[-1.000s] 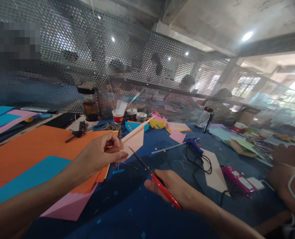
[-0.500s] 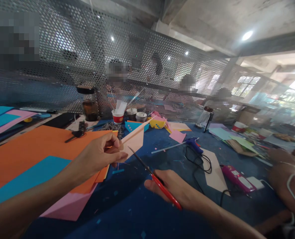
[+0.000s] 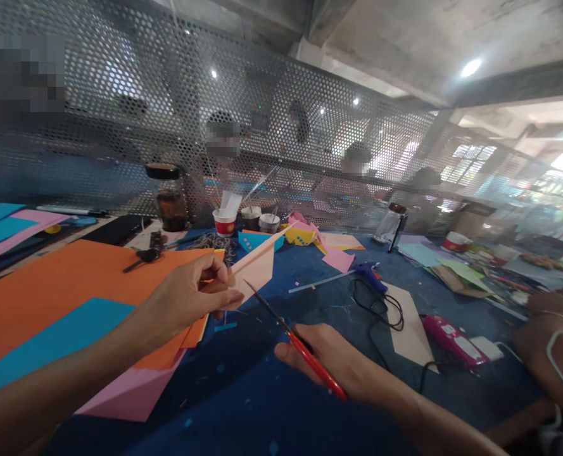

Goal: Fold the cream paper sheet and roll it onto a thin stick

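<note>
My left hand (image 3: 205, 285) pinches a folded piece of pale peach paper (image 3: 257, 269) between thumb and fingers, raised above the table. Around the red handle of a pair of scissors (image 3: 316, 367) my right hand (image 3: 319, 348) is closed. The dark blades point up and left, their tip at the paper's lower edge; I cannot tell whether they touch it. Beneath my left forearm lie a large orange sheet (image 3: 72, 272), a blue sheet (image 3: 67, 339) and a pink sheet (image 3: 133, 392).
A blue glue gun (image 3: 370, 275) with a black cord rests beside a cream sheet (image 3: 407, 329) and a magenta power strip (image 3: 452, 339). Behind stand paper cups (image 3: 225, 223), a dark jar (image 3: 171, 202) and a perforated metal screen (image 3: 272, 101). Another person's arm (image 3: 556, 342) is at right.
My hands, the paper and the scissors look almost still. At the right, the other person's hand has shifted slightly to the right.
</note>
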{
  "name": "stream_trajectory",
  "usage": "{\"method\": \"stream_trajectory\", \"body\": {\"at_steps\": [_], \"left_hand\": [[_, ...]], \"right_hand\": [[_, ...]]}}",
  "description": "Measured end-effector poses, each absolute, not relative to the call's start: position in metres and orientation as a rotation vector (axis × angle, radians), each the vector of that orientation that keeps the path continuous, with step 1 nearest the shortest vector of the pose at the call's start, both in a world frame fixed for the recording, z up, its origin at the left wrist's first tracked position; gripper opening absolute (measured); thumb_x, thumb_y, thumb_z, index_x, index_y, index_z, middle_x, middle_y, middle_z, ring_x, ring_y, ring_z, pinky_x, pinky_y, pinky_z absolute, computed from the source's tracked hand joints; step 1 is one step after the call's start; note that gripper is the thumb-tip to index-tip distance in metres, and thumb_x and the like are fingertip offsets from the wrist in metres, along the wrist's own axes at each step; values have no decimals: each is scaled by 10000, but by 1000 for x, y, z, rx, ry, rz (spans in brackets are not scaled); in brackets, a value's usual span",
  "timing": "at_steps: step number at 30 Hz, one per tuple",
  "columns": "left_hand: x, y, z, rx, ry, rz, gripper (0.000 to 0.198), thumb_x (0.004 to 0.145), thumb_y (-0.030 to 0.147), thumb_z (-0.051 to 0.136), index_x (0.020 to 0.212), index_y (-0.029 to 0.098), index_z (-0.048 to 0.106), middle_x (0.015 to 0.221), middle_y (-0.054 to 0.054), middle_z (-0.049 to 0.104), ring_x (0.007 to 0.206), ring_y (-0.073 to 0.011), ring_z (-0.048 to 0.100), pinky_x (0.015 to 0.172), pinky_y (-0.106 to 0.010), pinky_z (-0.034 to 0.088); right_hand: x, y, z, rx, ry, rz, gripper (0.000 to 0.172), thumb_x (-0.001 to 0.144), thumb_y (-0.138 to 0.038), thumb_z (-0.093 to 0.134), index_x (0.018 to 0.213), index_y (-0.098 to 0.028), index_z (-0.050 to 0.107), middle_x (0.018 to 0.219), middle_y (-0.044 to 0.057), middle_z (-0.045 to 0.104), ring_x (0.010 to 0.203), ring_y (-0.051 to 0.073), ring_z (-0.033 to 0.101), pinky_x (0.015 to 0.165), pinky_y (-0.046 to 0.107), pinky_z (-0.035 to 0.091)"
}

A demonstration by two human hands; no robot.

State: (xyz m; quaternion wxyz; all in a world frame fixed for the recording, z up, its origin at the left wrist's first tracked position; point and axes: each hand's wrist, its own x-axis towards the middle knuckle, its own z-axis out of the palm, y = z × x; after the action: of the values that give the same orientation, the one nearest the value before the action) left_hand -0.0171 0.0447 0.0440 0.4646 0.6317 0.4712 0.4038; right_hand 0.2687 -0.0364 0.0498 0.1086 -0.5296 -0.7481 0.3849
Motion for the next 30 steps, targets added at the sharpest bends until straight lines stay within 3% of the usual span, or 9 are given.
{"method": "stream_trajectory", "body": {"at_steps": [30], "left_hand": [[-18,45,44,1561,1156,1005,530,684,448,927,871,279,461,758,72,646,629,-163,667,558,-298,565]], "right_hand": [[268,-38,49,-1573,-2185,1147,606,1036,-764,632,808,-220,494,720,-35,555,629,107,415,570,267,296]]}}
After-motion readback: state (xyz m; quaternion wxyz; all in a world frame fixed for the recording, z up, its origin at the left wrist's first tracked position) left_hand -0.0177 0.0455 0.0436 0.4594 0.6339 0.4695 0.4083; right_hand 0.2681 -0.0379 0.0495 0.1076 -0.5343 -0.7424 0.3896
